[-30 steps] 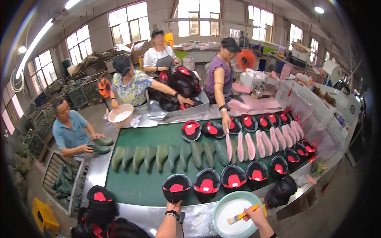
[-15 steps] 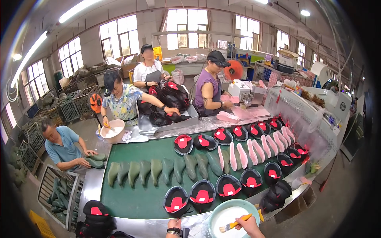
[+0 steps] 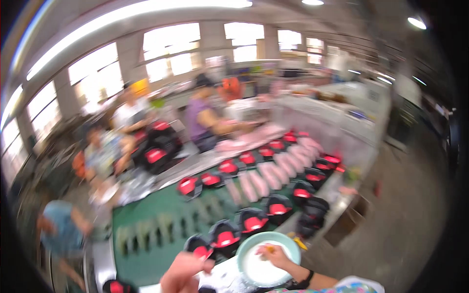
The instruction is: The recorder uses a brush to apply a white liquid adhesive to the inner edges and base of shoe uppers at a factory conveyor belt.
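My right hand [image 3: 276,256] is closed round a brush [image 3: 269,249] with a yellow-orange handle, mostly hidden by my fingers. It is over a pale green basin [image 3: 296,245] of white liquid at the near edge of the line. To its left, my left hand [image 3: 185,273] is raised in front of a black and red shoe upper [image 3: 199,247]. Motion smears its fingers, so I cannot tell whether it grips anything. More black and red uppers [image 3: 252,220] stand in a row along the near side of the green belt [image 3: 146,271].
Pink insoles [image 3: 273,176] and dark green shoe lasts [image 3: 156,232] run along the belt's middle. Another row of uppers [image 3: 228,167] lies beyond. Several co-workers stand across and left, one in purple [image 3: 201,115]. A grey partition [image 3: 337,122] borders the far right.
The view has swung to the right and blurred. My left hand has come up from the near edge beside the upper. My right hand still holds the brush over the basin.
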Available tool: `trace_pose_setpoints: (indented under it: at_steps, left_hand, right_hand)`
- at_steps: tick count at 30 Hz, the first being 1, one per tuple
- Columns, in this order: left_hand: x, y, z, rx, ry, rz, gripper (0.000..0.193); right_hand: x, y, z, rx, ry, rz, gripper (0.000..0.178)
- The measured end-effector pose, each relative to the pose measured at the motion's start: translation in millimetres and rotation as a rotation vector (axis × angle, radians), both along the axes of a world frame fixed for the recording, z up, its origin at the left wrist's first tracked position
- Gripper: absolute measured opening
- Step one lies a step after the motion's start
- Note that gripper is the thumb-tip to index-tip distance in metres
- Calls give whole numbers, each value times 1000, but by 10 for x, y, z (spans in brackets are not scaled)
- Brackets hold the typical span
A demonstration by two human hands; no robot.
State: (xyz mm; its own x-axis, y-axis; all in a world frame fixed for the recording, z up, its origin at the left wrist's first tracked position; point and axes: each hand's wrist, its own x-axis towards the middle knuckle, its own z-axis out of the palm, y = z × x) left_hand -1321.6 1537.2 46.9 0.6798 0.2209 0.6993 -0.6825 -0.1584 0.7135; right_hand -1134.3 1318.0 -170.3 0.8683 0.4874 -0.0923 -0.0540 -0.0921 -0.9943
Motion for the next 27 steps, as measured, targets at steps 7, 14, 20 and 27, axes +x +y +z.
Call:
trace_pose_setpoints:
  at_steps: [7, 14, 20, 27]
  left_hand:
    - [-47, -693, 742, 320, -368, -353, 57]
    - [42, -682, 541, 187, -581, -474, 75]
    - [-294, -652, 478, 196, -453, 143, 77]
    - [-458, -475, 388, 151, -294, 228, 89]
  right_hand:
    - [-144, -203, 460, -25, -128, 29, 32]
    - [-181, -348, 296, 101, -271, -71, 27]
    - [-130, -186, 308, 89, -258, -16, 27]
    - [-162, 184, 415, 46, -260, 99, 29]
